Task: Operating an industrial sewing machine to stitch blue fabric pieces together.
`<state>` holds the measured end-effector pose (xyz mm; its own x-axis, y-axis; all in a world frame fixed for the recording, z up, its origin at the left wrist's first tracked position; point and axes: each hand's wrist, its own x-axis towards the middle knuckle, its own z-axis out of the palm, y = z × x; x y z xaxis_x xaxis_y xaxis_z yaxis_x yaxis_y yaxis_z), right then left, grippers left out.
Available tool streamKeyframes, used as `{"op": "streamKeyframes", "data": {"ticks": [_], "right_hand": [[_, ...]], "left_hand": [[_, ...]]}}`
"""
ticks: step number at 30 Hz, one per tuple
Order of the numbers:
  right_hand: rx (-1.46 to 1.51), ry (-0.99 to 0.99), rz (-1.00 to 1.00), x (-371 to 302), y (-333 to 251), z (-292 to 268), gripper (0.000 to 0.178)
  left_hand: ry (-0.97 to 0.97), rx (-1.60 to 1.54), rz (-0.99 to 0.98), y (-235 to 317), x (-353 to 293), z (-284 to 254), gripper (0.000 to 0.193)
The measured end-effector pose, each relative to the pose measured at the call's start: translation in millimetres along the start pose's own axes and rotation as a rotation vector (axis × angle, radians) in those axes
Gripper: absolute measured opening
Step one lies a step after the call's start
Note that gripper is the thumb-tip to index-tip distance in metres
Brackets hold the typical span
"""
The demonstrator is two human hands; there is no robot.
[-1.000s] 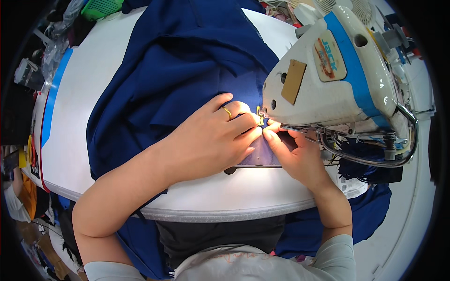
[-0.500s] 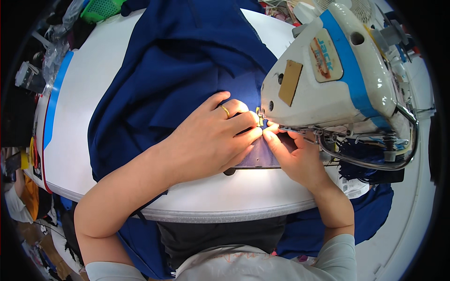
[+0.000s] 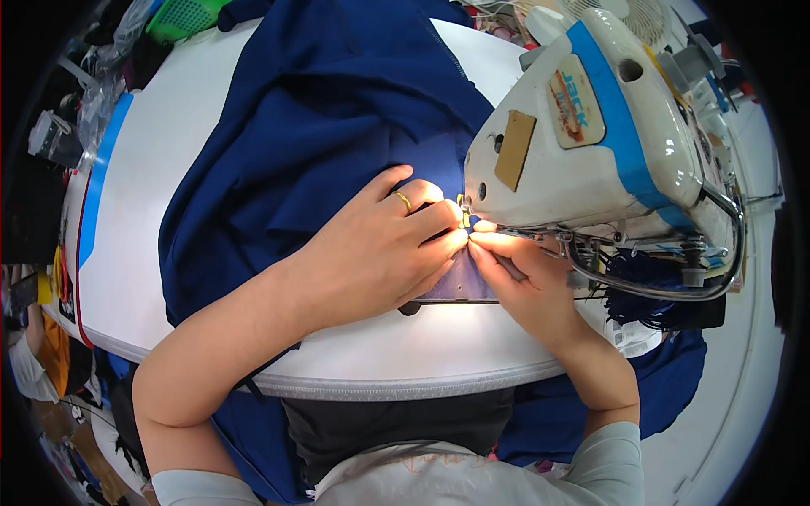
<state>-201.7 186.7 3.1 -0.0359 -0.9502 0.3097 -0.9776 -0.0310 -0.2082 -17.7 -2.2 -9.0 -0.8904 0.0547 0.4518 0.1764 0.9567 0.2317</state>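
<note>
I've got both hands fingertip to fingertip rn, right under the needle end of the white/blue sewing machine point(image 3: 582, 181), w/ the lamp glare sitting on that spot. L hand point(image 3: 384, 249) is palm down w/ bent fingers on the big dark blue fabric point(image 3: 312, 143), gold ring point(image 3: 403, 201) on one finger. Can't tell from my end if it's pinching cloth or just pressing it, fingertips hide it. R hand point(image 3: 525, 278) is easier to read: thumb + index pinched on a small blue bit point(image 3: 474, 223) btwn them, just beside the L fingertips. There's a small yellow piece point(image 3: 464, 218) too, right by the L fingertips.

Main fabric is under the L hand and spreads out beyond it and to its left, lots of folds, across the white bench point(image 3: 422, 354). Machine head is beyond and to the right of the R hand, tan patch point(image 3: 515, 150) on its side. Curved metal bar point(image 3: 658, 295) is just right of the R hand, w/ a clump of dark blue threads point(image 3: 641, 282) behind it. More blue cloth point(image 3: 662, 388) hangs nearer me, to the right of the R forearm. Way beyond the L hand, off left, I see a green basket point(image 3: 181, 18); fan point(image 3: 620, 10) is far past the R hand.
</note>
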Motion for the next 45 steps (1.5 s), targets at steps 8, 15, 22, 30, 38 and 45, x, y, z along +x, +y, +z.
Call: {"op": "streamKeyframes", "data": {"ticks": [8,15,22,30,38,45], "right_hand": [[0.129,0.042,0.072,0.3,-11.0,-5.8,0.018],[-0.206,-0.013,-0.18,6.7,-12.5,-12.7,0.024],[-0.095,-0.014,-0.177,5.5,-7.8,-13.1,0.023],[0.153,-0.03,-0.052,1.0,11.6,-8.5,0.028],[0.104,-0.067,-0.081,-22.7,47.5,15.9,0.03],[0.276,-0.034,-0.003,-15.1,30.9,13.0,0.03]], "left_hand": [[-0.004,-0.227,-0.044,-7.5,-3.4,-0.9,0.031],[-0.02,-0.238,-0.037,-6.6,-4.7,-3.5,0.03],[-0.012,-0.245,-0.024,-9.0,-4.9,-3.8,0.03],[-0.009,-0.24,0.0,-10.2,-4.3,-1.7,0.035],[-0.033,-0.172,-0.002,-6.6,1.1,-4.4,0.017],[-0.036,-0.144,-0.008,-6.4,-2.6,-3.2,0.023]]}}
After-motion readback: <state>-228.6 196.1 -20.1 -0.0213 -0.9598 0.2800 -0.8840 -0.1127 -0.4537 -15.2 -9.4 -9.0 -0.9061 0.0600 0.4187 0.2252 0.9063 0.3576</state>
